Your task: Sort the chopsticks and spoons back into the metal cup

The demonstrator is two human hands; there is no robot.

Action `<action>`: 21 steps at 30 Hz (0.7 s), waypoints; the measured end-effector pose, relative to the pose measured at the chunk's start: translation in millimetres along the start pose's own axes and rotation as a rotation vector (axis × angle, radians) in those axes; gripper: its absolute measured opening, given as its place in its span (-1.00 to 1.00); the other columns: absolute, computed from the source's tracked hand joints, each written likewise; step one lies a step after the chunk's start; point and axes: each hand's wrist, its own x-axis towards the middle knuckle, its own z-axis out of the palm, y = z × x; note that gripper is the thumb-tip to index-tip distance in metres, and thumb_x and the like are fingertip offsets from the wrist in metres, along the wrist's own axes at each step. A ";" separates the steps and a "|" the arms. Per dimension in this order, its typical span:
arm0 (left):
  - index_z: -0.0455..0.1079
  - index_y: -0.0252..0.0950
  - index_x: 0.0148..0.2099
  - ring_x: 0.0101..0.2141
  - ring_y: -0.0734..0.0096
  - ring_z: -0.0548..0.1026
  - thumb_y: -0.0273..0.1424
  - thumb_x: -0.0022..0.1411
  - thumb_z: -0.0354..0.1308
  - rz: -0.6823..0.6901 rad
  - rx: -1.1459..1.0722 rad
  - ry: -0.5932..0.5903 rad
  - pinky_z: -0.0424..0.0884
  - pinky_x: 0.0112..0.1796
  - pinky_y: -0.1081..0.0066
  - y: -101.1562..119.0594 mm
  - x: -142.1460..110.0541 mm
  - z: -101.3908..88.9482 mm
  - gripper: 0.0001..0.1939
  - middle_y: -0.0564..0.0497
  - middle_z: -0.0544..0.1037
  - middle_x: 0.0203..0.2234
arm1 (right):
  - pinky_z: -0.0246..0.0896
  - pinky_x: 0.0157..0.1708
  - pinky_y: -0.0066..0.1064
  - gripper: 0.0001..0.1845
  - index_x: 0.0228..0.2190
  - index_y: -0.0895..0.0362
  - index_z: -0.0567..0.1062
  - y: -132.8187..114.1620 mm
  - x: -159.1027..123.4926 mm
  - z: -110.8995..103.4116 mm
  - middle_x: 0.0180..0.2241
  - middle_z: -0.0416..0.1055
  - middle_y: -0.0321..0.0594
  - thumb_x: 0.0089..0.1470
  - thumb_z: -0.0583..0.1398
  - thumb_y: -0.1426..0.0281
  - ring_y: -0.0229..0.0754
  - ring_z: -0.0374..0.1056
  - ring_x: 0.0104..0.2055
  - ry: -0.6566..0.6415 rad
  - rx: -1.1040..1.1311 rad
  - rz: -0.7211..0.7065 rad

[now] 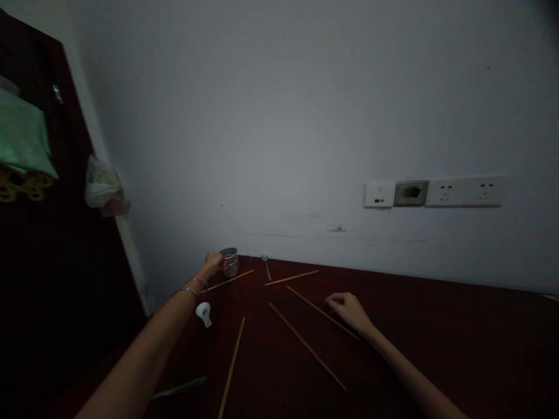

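At the far left of the table, my left hand [213,262] is closed on the side of a grey metal cup [231,266] standing upright near the wall. A thin wooden chopstick [236,279] lies just in front of the cup. My right hand [348,311] rests low over the table with its fingers curled in, and I see nothing in them. Right beside it lies another chopstick [317,308]. More chopsticks are spread about: one near the wall [292,278], a long slanted one [308,346] and one toward me [231,366].
A white spoon-shaped piece [204,313] lies by my left forearm. Near the wall is a small thin-handled spoon [267,267]. A dim, flat, blade-like thing [181,387] lies at the front. Sockets [443,192] line the wall; a dark door [56,244] stands left.
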 end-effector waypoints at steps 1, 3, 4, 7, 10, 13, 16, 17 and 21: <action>0.25 -0.45 -0.30 -0.73 0.55 0.24 -0.51 0.14 -0.06 -0.003 0.032 0.001 0.31 -0.61 0.48 -0.7 0.7 1.1 -0.89 0.08 0.25 -0.75 | 0.14 -0.50 -0.48 -0.68 -0.49 0.22 0.52 0.4 0.2 0.1 -0.56 0.46 -0.19 -0.13 0.03 0.31 -0.19 0.35 -0.49 -0.001 0.001 0.004; 0.26 -0.44 -0.31 -0.72 0.54 0.26 -0.53 0.13 -0.06 -0.014 0.086 -0.011 0.34 -0.59 0.47 -1.1 1.3 3.6 -0.90 0.08 0.26 -0.75 | 0.14 -0.50 -0.48 -0.68 -0.49 0.22 0.52 0.3 0.3 -0.3 -0.56 0.46 -0.20 -0.13 0.03 0.32 -0.19 0.35 -0.49 0.000 0.002 0.011; 0.27 -0.44 -0.33 -0.72 0.54 0.26 -0.54 0.13 -0.06 -0.017 0.107 -0.027 0.35 -0.57 0.46 -0.9 1.0 5.0 -0.90 0.08 0.27 -0.75 | 0.14 -0.49 -0.48 -0.69 -0.49 0.21 0.52 0.0 0.2 -0.6 -0.56 0.46 -0.20 -0.14 0.03 0.32 -0.20 0.35 -0.49 0.000 0.004 0.010; 0.28 -0.42 -0.37 -0.72 0.54 0.26 -0.53 0.12 -0.04 -0.024 0.156 -0.097 0.36 -0.56 0.45 1.3 -1.9 9.9 -0.90 0.07 0.27 -0.76 | 0.14 -0.48 -0.48 -0.69 -0.48 0.21 0.53 -1.3 -0.3 -1.7 -0.55 0.46 -0.20 -0.15 0.04 0.33 -0.20 0.35 -0.49 -0.005 0.006 0.001; 0.29 -0.42 -0.42 -0.72 0.52 0.27 -0.53 0.12 -0.05 -0.035 0.189 -0.178 0.36 -0.56 0.44 5.4 -6.8 15.7 -0.88 0.05 0.29 -0.77 | 0.13 -0.49 -0.49 -0.68 -0.48 0.22 0.53 -2.8 -0.9 -2.7 -0.56 0.46 -0.20 -0.14 0.04 0.33 -0.21 0.34 -0.49 -0.012 -0.001 0.003; 0.29 -0.40 -0.46 -0.71 0.50 0.29 -0.52 0.10 -0.02 -0.044 0.209 -0.236 0.35 -0.57 0.45 10.2 -10.8 20.9 -0.87 0.03 0.31 -0.77 | 0.12 -0.50 -0.49 -0.67 -0.48 0.22 0.54 -5.5 -2.1 -4.0 -0.58 0.45 -0.21 -0.13 0.03 0.33 -0.21 0.34 -0.49 -0.015 -0.023 0.002; 0.28 -0.40 -0.48 -0.70 0.50 0.30 -0.52 0.09 -0.01 -0.039 0.209 -0.256 0.35 -0.56 0.45 13.4 -12.4 24.6 -0.88 0.02 0.32 -0.77 | 0.12 -0.49 -0.48 -0.68 -0.48 0.22 0.54 -9.3 -3.7 -5.2 -0.58 0.45 -0.20 -0.13 0.02 0.35 -0.20 0.33 -0.49 -0.010 -0.052 0.000; 0.28 -0.40 -0.47 -0.70 0.50 0.29 -0.52 0.10 -0.02 -0.036 0.204 -0.256 0.35 -0.56 0.45 13.7 -12.4 25.6 -0.88 0.03 0.31 -0.77 | 0.12 -0.49 -0.48 -0.68 -0.48 0.22 0.54 -10.5 -4.2 -5.5 -0.58 0.45 -0.21 -0.13 0.02 0.35 -0.20 0.33 -0.49 -0.009 -0.055 0.000; 0.28 -0.42 -0.44 -0.70 0.51 0.29 -0.53 0.13 -0.07 -0.028 0.178 -0.233 0.36 -0.55 0.44 11.1 -10.7 27.7 -0.85 0.03 0.30 -0.76 | 0.12 -0.49 -0.48 -0.68 -0.49 0.21 0.54 -12.8 -5.1 -6.0 -0.58 0.45 -0.21 -0.13 0.02 0.36 -0.20 0.33 -0.49 -0.005 -0.048 -0.005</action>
